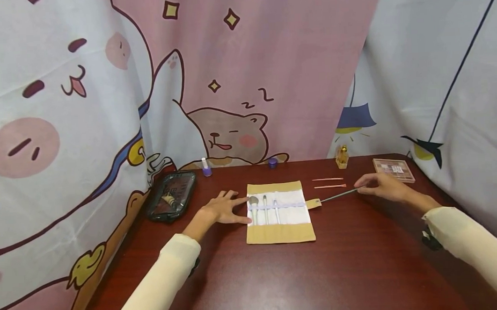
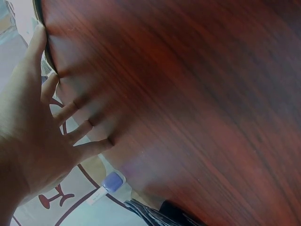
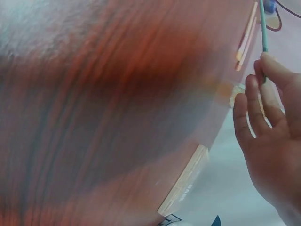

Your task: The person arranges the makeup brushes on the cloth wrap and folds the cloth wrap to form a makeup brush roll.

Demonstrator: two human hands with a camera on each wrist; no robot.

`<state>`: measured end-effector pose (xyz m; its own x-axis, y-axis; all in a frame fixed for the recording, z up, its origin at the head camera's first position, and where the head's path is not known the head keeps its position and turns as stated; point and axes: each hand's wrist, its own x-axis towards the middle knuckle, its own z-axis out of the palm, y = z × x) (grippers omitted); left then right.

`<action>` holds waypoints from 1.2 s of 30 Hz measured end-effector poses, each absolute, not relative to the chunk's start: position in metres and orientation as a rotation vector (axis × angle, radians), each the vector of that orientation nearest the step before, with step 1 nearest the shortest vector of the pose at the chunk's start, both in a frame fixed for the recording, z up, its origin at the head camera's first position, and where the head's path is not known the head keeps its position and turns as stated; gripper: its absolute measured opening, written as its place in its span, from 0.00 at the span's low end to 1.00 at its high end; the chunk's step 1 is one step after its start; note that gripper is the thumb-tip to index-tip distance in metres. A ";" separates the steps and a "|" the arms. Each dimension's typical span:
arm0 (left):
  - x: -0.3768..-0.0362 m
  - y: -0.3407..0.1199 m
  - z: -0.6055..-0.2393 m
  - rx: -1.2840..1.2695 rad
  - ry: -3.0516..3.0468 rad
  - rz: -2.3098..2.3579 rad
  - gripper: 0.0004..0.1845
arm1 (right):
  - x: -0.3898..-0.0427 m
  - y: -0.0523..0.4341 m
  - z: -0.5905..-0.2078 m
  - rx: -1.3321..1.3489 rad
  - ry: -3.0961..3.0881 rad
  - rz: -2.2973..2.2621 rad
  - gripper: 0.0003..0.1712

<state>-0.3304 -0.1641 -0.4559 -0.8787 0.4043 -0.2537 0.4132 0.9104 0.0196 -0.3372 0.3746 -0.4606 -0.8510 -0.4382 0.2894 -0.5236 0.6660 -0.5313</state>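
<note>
A tan-and-white cloth brush roll [image 1: 280, 235] lies unrolled on the table, with three makeup brushes [image 1: 265, 210] tucked under its lilac band. My left hand [image 1: 223, 207] rests at the roll's left edge, fingers spread, thumb and index finger touching that edge. Seen from the left wrist, the fingertips [image 2: 109, 141] of this hand come down on the wood. Between thumb and fingers my right hand [image 1: 378, 187] pinches the end of a thin green cord [image 1: 339, 195]. The cord runs taut from the small tan tab [image 1: 313, 204] on the roll's right side.
Two thin pink sticks [image 1: 329, 186] lie behind the cord. Along the back stand a purple nail polish bottle [image 1: 206, 168], a small purple jar [image 1: 272, 162] and a gold bottle [image 1: 342, 157]. A palette [image 1: 394, 170] lies at back right, a dark clear-topped pouch [image 1: 172, 195] at left.
</note>
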 end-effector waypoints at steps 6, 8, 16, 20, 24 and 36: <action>-0.327 -0.164 -0.454 0.624 2.832 -0.037 0.50 | -0.335 0.370 -0.450 0.726 -2.705 1.064 0.12; -0.328 -0.164 -0.454 0.620 2.829 -0.044 0.50 | -0.335 0.369 -0.446 0.698 -2.692 1.096 0.13; -0.327 -0.164 -0.454 0.633 2.837 -0.028 0.50 | -0.339 0.358 -0.434 0.659 -2.529 1.547 0.21; -0.325 -0.164 -0.451 0.643 2.845 -0.013 0.50 | -0.343 0.348 -0.424 0.569 -2.429 1.782 0.24; -0.324 -0.164 -0.451 0.639 2.844 -0.015 0.50 | -0.347 0.335 -0.412 0.551 -2.376 1.841 0.23; -0.324 -0.164 -0.451 0.644 2.846 -0.024 0.50 | -0.356 0.292 -0.389 0.621 -2.441 1.733 0.23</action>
